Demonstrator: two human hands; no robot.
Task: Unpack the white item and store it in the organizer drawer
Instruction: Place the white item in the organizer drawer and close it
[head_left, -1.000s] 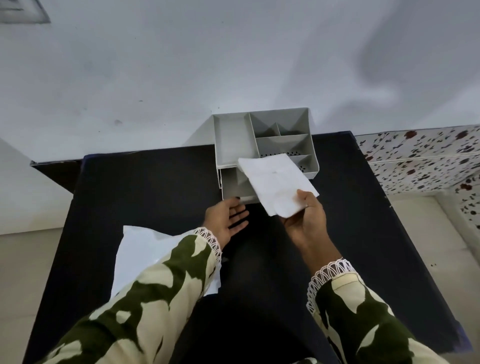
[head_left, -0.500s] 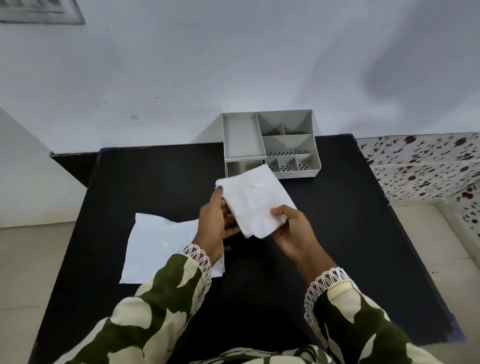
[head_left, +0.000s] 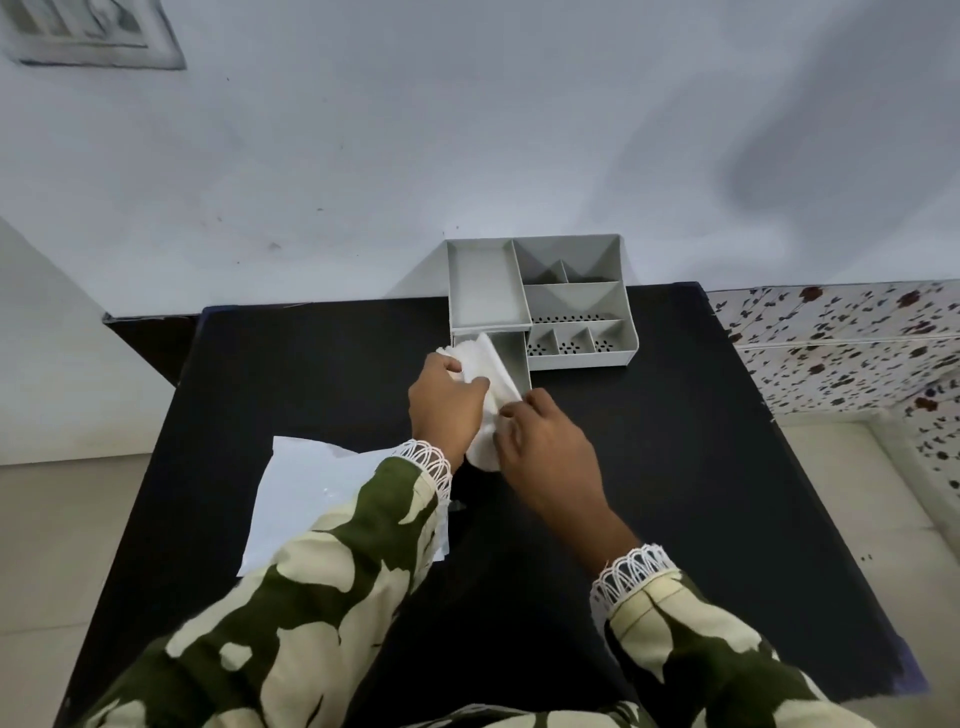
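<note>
The white item is a soft folded sheet, bent lengthwise between both hands. My left hand grips its left side and my right hand pinches its right edge and lower end. Its upper end lies over the pulled-out drawer at the front left of the grey organizer, which stands at the far edge of the black table. Whether the sheet touches the drawer's floor is hidden.
A flat white wrapper lies on the table's left side, partly under my left sleeve. The organizer backs onto a white wall. A flower-patterned surface borders the table on the right.
One second ago only my right hand held the flat sheet over the organizer. Then both hands took it in front of the organizer. Now it is folded narrower, its far end over the drawer.
</note>
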